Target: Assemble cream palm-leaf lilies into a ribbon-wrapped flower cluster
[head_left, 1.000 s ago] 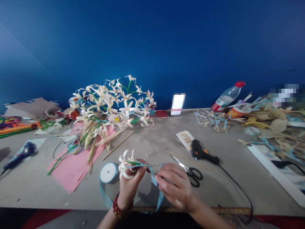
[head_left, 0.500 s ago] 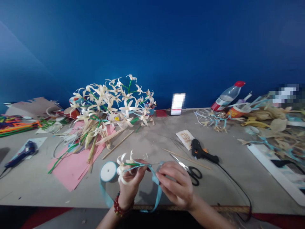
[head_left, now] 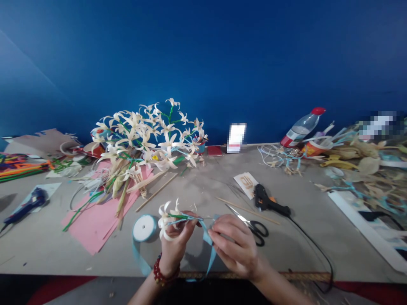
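My left hand (head_left: pixel 175 242), with a red bead bracelet on its wrist, is closed on the green and blue stems of a white artificial flower (head_left: pixel 164 221). Its petals point left, its stems right. Light-blue ribbon (head_left: pixel 207 237) runs from the stem ends to my right hand (head_left: pixel 234 245), whose fingers pinch it; the fingertips are partly hidden. A loop of the ribbon hangs below the table's front edge. Left of my left hand stands the ribbon spool (head_left: pixel 143 228). Black-handled scissors (head_left: pixel 256 228) lie just beyond my right hand.
A black glue gun (head_left: pixel 270 202) with its cord lies on the right, near a thin wooden stick (head_left: pixel 251 212). White flowers (head_left: pixel 149 135) spread at the back left above pink paper (head_left: pixel 92 228). A blue glue gun (head_left: pixel 27 205) is far left. A bottle (head_left: pixel 300 129) leans at the back right.
Both hands keep their hold on the flower and ribbon, almost still. The flower has tipped very slightly, and the hanging ribbon looks straighter. The whole view has shifted a little.
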The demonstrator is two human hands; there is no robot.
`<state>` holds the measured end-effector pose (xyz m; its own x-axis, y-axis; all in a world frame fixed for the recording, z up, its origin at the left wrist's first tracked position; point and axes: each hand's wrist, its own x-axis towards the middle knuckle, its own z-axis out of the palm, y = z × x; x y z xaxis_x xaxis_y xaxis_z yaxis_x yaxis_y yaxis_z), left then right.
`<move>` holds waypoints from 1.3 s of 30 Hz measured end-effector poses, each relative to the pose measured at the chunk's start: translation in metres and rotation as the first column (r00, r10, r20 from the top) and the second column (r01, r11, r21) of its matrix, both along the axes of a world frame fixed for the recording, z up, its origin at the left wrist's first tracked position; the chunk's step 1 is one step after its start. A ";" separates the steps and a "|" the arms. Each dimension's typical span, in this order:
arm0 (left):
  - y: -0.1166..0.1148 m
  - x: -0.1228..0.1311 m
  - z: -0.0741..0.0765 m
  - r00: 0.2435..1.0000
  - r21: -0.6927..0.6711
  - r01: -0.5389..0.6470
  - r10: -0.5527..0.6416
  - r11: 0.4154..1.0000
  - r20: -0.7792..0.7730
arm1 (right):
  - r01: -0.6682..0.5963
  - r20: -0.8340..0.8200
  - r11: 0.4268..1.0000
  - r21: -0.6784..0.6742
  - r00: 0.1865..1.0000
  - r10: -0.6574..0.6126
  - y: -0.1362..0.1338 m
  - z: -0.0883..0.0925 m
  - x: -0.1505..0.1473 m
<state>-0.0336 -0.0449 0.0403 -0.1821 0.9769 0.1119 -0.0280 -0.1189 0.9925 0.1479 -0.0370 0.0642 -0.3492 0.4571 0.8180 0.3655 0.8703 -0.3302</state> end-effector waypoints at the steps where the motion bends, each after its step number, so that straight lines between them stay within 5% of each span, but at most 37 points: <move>1: 0.000 0.000 -0.001 1.000 0.005 -0.005 0.005 1.000 -0.007 | 0.002 0.006 1.000 -0.002 1.000 -0.002 0.000 0.000 0.000; 10: 0.001 -0.001 -0.004 0.983 0.017 -0.093 0.094 0.996 -0.155 | 0.073 0.043 0.994 0.077 0.996 -0.076 0.001 0.009 -0.004; 21: 0.003 -0.005 -0.001 0.993 0.007 -0.026 0.027 1.000 -0.119 | 0.044 0.069 0.996 0.077 0.996 -0.049 0.005 0.011 -0.001; 27: 0.004 -0.012 -0.011 0.993 0.017 -0.041 0.043 0.999 -0.112 | -0.060 0.217 0.997 -0.055 0.974 0.070 0.011 0.024 0.013; 33: 0.004 -0.017 -0.014 0.995 0.014 0.004 -0.002 1.000 -0.104 | 0.006 0.497 0.949 -0.316 0.853 0.160 0.079 0.041 0.014; 39: -0.001 -0.017 -0.014 0.999 -0.044 -0.021 0.020 0.999 -0.036 | 0.188 0.678 0.948 -0.256 0.734 0.037 0.183 -0.014 -0.030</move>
